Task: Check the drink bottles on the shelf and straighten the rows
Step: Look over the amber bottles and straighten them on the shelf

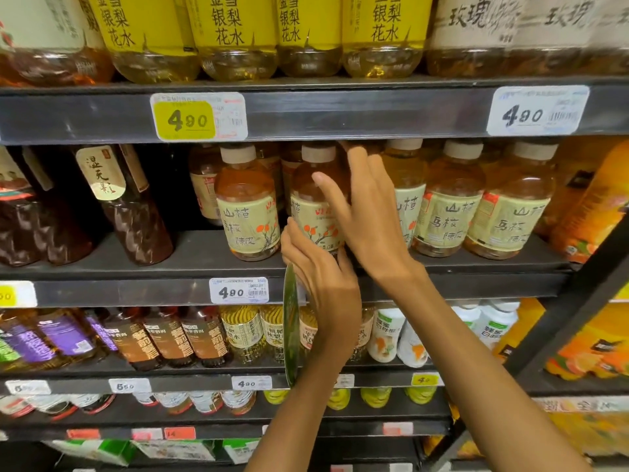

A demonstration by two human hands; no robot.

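A row of amber drink bottles with cream caps and pale green labels stands on the middle shelf (136,291). Both my hands are on the second bottle (308,185) of that row. My right hand (367,212) wraps its upper right side, with the thumb across the front and the fingers reaching up behind its shoulder. My left hand (320,284) cups its base, with the thumb up beside the label. A matching bottle (248,206) stands to the left. More matching bottles (449,206) stand to the right, the nearest partly hidden by my right hand.
Dark brown bottles (136,212) lean at the left of the same shelf, with a gap before the amber row. Yellow-labelled bottles (235,28) fill the shelf above. Orange packs (592,206) stand at the right. A round green tag (291,328) sticks out below my left hand.
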